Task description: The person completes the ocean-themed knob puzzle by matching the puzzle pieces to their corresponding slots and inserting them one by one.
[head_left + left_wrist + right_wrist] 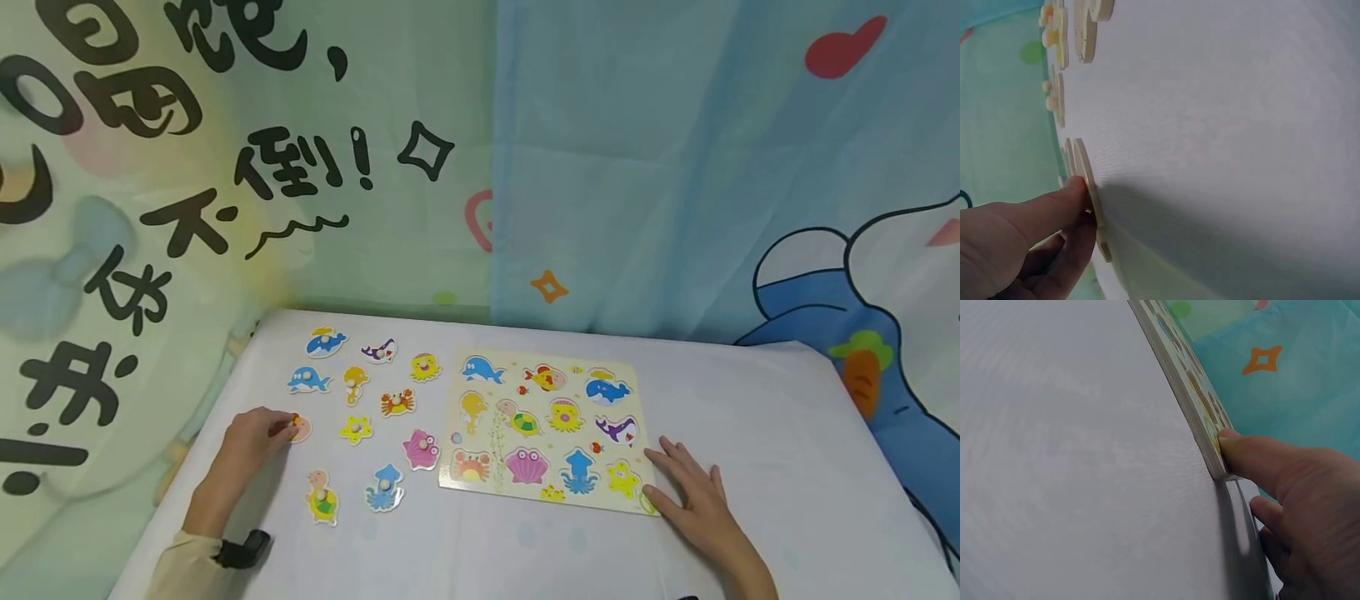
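In the head view my left hand (251, 446) is at the left of the table, its thumb and fingertips pinching a small pink-and-red knobbed puzzle piece (303, 429). Fingers cover most of its picture; the left wrist view shows the thin wooden edge of this puzzle piece (1102, 234) close over the white cloth. On the right, a cream puzzle board (543, 498) printed with sea animals lies flat. My right hand (697, 500) is at its lower right corner, fingers loosely spread. The thumb (1260, 456) rests on the corner of the board (1200, 428).
Several knobbed pieces lie around the left hand, among them a turtle (322, 500), a squid (385, 489), a pink shell (422, 451), a star (356, 430) and a crab (397, 403). A printed curtain (637, 167) hangs behind the white-covered table (480, 558).
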Motion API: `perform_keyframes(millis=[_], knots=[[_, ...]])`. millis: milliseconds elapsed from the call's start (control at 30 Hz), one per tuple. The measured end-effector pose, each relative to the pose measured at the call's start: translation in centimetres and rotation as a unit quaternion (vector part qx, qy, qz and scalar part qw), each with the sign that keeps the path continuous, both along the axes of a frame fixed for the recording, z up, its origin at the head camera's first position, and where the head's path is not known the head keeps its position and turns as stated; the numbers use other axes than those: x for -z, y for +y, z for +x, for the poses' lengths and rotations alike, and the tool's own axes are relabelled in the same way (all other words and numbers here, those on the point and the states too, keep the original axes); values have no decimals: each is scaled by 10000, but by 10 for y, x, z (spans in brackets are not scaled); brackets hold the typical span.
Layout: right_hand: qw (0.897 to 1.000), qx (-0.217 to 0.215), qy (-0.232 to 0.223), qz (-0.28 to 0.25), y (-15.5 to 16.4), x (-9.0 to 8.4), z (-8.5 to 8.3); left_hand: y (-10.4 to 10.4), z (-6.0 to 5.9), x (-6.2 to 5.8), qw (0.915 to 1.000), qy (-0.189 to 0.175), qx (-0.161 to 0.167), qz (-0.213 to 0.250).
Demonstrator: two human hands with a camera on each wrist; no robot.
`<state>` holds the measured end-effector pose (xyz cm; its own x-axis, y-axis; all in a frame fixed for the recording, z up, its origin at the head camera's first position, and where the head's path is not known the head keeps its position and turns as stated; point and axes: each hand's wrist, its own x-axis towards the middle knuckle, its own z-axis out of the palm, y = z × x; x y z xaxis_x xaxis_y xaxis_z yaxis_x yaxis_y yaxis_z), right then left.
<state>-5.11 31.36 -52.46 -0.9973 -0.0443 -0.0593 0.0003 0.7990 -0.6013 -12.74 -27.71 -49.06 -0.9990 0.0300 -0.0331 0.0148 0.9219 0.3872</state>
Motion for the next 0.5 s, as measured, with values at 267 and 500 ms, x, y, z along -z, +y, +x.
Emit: perform_keyframes(millis=[267,500], knots=[[9999,-21,115,-79,1,0,3,4,2,1,9997,-111,-206,53],[9998,-17,-173,-96,-2,-3,0,0,1,1,9997,-49,-208,93]])
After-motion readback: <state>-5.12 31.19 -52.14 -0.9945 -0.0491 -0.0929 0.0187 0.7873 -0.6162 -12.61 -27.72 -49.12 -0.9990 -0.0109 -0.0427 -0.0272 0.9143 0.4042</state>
